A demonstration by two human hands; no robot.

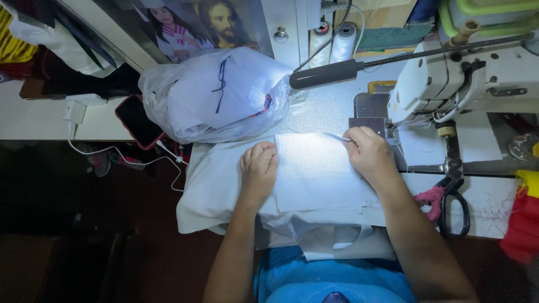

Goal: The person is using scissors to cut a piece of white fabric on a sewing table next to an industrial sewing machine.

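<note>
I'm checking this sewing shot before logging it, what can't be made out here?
Head view:
- The slim tool in the right hand: too small and washed out by lamp glare.
- Left hand fingertips: curled under on the white fabric.
- Sewing machine: cut off by the right edge.
- Plastic bag contents: blurred by the film.

Bare forearms, blue top, no sleeves

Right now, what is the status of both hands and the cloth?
Left hand flat on white fabric piece. Right hand pinches its far edge, by sewing machine. Scissors lie apart, right.
</note>
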